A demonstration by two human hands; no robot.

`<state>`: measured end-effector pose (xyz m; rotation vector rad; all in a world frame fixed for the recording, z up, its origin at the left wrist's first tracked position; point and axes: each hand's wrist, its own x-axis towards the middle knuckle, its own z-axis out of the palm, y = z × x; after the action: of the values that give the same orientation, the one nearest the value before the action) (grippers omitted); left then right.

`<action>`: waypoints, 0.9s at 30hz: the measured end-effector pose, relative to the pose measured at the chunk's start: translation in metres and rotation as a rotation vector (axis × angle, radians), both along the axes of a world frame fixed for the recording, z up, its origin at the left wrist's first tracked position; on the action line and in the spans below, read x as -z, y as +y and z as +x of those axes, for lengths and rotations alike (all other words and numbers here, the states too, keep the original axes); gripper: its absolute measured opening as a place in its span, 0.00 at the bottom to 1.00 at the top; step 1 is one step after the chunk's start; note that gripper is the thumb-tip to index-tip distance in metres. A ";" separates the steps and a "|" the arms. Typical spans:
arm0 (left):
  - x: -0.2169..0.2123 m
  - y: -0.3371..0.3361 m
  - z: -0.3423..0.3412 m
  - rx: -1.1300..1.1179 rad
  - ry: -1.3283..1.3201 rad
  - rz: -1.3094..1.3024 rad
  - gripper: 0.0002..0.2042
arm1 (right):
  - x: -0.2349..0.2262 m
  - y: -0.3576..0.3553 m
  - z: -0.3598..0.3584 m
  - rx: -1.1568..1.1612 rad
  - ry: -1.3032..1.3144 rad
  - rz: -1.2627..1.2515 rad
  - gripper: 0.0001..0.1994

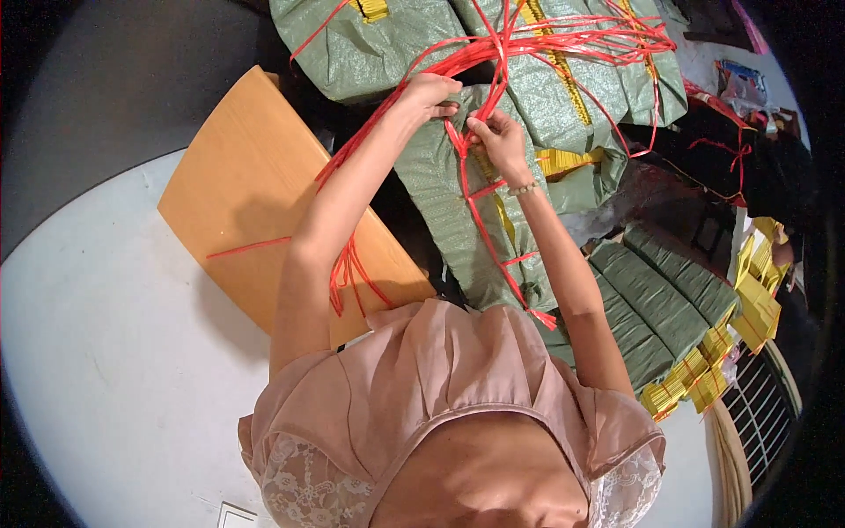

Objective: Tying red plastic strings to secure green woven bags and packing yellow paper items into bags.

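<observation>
A long green woven sack (440, 198) lies in front of me, with red plastic twine (481, 224) tied along its length and across it. At its far end, my left hand (431, 95) is closed, with the thick bundle of red twine (563, 42) passing beside it. What its fingertips pinch is partly hidden. Just to the right, my right hand (500, 141) is closed on red twine strands that rise from it toward the top of the view. A red knot (458, 139) sits on the sack between the two hands. The right wrist wears a beaded bracelet (523, 189).
Larger green sacks (374, 53) with yellow contents lie beyond my hands. A wooden board (251, 176) stands at the left, with red twine ends hanging over it. More green bundles (656, 295) and yellow stacks (757, 308) lie to the right, near a metal grid (761, 405).
</observation>
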<state>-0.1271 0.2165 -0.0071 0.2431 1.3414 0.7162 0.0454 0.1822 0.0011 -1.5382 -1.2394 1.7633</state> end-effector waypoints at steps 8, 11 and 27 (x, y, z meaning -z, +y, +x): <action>0.004 -0.026 0.001 -0.073 -0.065 0.094 0.14 | -0.004 -0.004 -0.011 -0.103 0.157 0.125 0.06; -0.006 -0.041 0.007 -0.204 -0.121 0.232 0.18 | 0.003 -0.006 -0.011 -0.123 0.168 0.131 0.07; -0.007 -0.090 0.034 -0.038 0.880 0.747 0.15 | 0.010 -0.002 -0.023 0.054 0.129 0.042 0.05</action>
<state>-0.0934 0.1267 0.0001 1.2426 1.8386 1.1986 0.0220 0.1798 -0.0084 -1.3985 -1.1547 1.7606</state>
